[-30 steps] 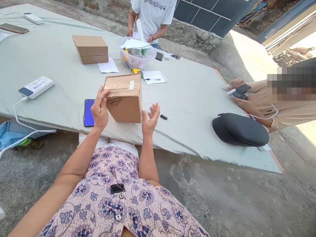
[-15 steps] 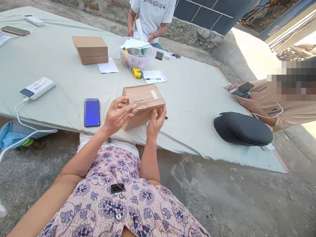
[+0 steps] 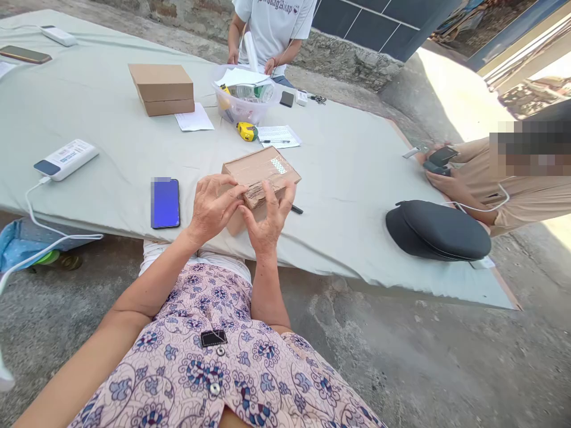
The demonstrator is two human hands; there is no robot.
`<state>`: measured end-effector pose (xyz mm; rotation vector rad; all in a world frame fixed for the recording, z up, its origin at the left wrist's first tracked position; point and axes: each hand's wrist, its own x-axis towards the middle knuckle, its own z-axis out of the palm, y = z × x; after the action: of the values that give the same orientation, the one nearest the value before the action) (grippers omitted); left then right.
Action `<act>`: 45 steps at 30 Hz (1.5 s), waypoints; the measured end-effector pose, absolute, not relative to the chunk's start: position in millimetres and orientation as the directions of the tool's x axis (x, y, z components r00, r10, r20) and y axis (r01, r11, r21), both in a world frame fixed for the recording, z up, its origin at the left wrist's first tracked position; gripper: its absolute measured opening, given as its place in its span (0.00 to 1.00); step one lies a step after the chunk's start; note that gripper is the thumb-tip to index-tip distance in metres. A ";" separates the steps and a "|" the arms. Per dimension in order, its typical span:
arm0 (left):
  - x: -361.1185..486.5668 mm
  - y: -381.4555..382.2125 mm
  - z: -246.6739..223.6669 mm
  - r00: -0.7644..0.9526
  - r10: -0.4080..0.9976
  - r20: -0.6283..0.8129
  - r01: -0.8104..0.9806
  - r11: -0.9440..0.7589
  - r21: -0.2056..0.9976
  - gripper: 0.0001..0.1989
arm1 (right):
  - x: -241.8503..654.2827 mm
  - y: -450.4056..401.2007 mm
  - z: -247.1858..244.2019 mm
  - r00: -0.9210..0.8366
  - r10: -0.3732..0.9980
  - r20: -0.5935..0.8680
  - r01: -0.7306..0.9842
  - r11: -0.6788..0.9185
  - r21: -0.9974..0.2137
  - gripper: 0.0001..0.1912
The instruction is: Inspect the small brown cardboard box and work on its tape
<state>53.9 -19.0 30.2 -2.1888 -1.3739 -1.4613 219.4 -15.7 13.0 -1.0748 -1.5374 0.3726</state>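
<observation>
A brown cardboard box (image 3: pixel 261 166) with creased tape along its near edge and a small patterned label on top stands at the table's near side. My left hand (image 3: pixel 213 205) is at the box's left near corner, its thumb and forefinger pinched at the tape. Close beside it, my right hand (image 3: pixel 267 223) has its fingers spread over the near edge, fingertips touching the taped edge and thumb near my left fingertips. A black pen (image 3: pixel 297 209) lies just right of the box. To the left is a phone (image 3: pixel 166 203) with a blue screen.
Another cardboard box (image 3: pixel 167 89), a clear tub (image 3: pixel 245 107), a yellow tape measure (image 3: pixel 247 131) and papers lie farther back on the covered table (image 3: pixel 339 178). A power bank (image 3: pixel 66 159) is left, a black case (image 3: pixel 439 230) right. Two people are at the far and right sides.
My right hand has moved left from the box's right side to the taped near edge, its fingers now spread. The box is slightly turned, and more of the pen shows.
</observation>
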 end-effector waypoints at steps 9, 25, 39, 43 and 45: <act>51.1 -15.7 22.8 -0.045 0.567 0.823 0.732 -0.541 0.413 0.17 | 225.4 -4.7 9.0 0.057 0.746 0.663 0.279 0.626 -0.728 0.12; 52.2 -5.9 24.2 -0.150 0.677 0.720 0.584 -0.527 0.617 0.10 | 217.0 12.1 7.8 0.177 0.754 0.632 0.143 0.616 -0.775 0.14; 53.7 -6.1 20.2 -0.135 0.663 0.736 0.650 -0.501 0.571 0.10 | 218.1 23.3 -7.4 0.114 0.713 0.692 0.115 0.682 -0.722 0.14; 52.5 -5.7 19.6 -0.129 0.651 0.748 0.642 -0.520 0.563 0.11 | 218.4 23.2 -11.2 0.099 0.661 0.744 0.168 0.725 -0.668 0.19; 51.4 -5.7 20.2 -0.128 0.653 0.746 0.642 -0.519 0.565 0.11 | 220.4 21.0 -10.1 0.063 0.637 0.768 0.229 0.740 -0.632 0.15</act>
<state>51.4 -5.7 20.2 -2.0809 -1.5458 -1.7930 220.4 21.0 -10.1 -0.7376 -1.5127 0.3545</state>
